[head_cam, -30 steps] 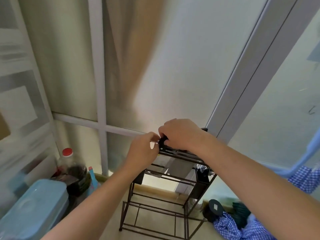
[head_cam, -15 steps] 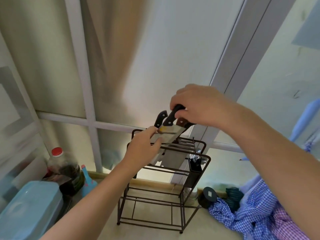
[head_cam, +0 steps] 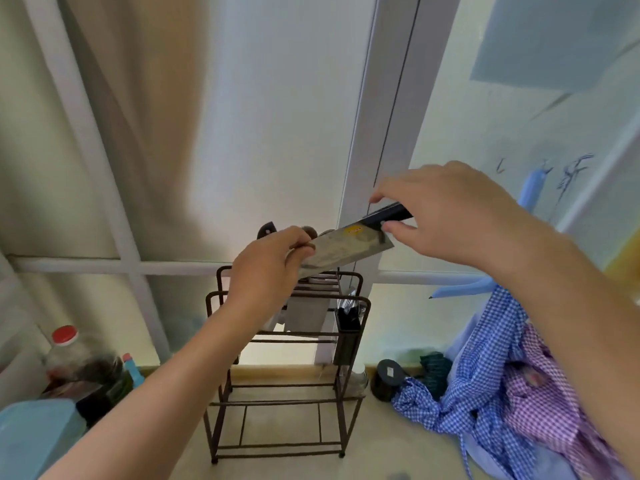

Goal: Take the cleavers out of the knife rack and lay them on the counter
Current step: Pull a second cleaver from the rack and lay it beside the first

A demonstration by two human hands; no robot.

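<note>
**First cleaver is clear of the rack**

So a second ago both hands were bunched on the handles at the top of the rack, and half a second ago the blade was only partly lifted out. Now the cleaver point(head_cam: 346, 251) is fully out and hanging in the air just above the rack point(head_cam: 280, 375), tilted, handle end higher and to the right.

The right hand point(head_cam: 446, 216) has its fingers curled loosely over the dark handle with the thumb underneath, more of a light pinch than a full fist. The left hand point(head_cam: 266, 271) is pinching the far end of the blade between thumb and fingers, steadying it. The blade has a yellow sticker near the handle.

What that means: the pull-out part is done for this one, and the lay-it-down part isn't. There's still at least one more wide blade point(head_cam: 306, 315) sitting in the rack's slots, plus another dark handle point(head_cam: 266, 230) poking up behind the left hand, so I'd call this well short of halfway.

The counter point(head_cam: 287, 469) has bare space in front of the rack, toward its near edge. The right side is crowded with checked cloth point(head_cam: 485, 403) and the left corner has a bottle point(head_cam: 69, 355) and a blue box point(head_cam: 31, 434), so the front looks like the obvious landing spot. Fingers on the blade are what I'd watch.
</note>
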